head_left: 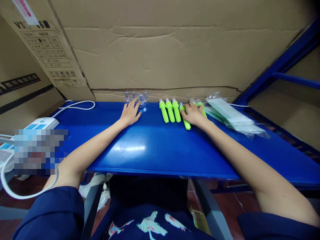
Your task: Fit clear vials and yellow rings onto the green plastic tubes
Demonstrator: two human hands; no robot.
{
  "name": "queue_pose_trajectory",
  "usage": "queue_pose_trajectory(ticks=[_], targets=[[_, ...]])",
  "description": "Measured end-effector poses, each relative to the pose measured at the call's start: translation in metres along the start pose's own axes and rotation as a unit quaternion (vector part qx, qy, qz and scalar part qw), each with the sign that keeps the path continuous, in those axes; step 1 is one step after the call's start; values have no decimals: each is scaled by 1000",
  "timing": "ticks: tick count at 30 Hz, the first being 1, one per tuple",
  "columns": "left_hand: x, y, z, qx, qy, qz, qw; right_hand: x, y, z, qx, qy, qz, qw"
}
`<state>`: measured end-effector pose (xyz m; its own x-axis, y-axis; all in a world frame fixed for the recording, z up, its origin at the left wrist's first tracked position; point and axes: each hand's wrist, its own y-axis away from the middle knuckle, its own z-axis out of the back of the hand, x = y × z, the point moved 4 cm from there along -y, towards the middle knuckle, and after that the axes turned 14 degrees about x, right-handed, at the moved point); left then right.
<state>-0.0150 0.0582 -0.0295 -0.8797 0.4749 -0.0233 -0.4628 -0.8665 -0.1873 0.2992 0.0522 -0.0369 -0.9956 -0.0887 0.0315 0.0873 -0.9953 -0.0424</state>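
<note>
My left hand [130,113] rests on the blue table with its fingers spread, holding nothing. Its fingertips reach several clear plastic caps [141,100] standing near the cardboard at the back. Three lime-green pen-shaped tubes [170,111] with clear tips lie side by side, right of the middle. Just right of these, my right hand [194,114] has its thumb and fingers closed about another lime-green pen-shaped tube [186,124], which lies slightly nearer to me. More green tubes with clear tips show beneath and behind that hand, partly hidden by its fingers.
Clear plastic packets [231,115] with pale-green and white contents lie at the right. A white power strip [41,125] with a cable [81,102] is at the left, beside a blurred patch. Cardboard [160,50] stands along the back; a blue metal frame [272,63] rises at the right.
</note>
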Motion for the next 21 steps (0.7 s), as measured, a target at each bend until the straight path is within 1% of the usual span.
queue_pose_trajectory(ticks=[4, 7, 10, 14, 16, 18, 21], targets=[[-4, -4, 1, 16, -23, -7, 1000, 3, -2, -5, 26, -25, -9, 999], [-4, -14, 6, 33, -42, -2, 999, 5, -2, -6, 41, -30, -14, 999], [-3, -29, 12, 54, -58, 0, 997, 5, -3, -6, 50, -26, -17, 998], [-6, -52, 16, 75, -73, -38, 994, 5, -3, -6, 50, -20, -15, 998], [-8, -60, 17, 87, -81, -41, 992, 5, -3, -6, 51, -19, -15, 998], [-10, -65, 18, 112, -94, -29, 989, 6, -3, -6, 54, -19, -13, 998], [-12, -65, 19, 175, -116, 9, 978, 6, -3, -6, 50, -20, -10, 999]])
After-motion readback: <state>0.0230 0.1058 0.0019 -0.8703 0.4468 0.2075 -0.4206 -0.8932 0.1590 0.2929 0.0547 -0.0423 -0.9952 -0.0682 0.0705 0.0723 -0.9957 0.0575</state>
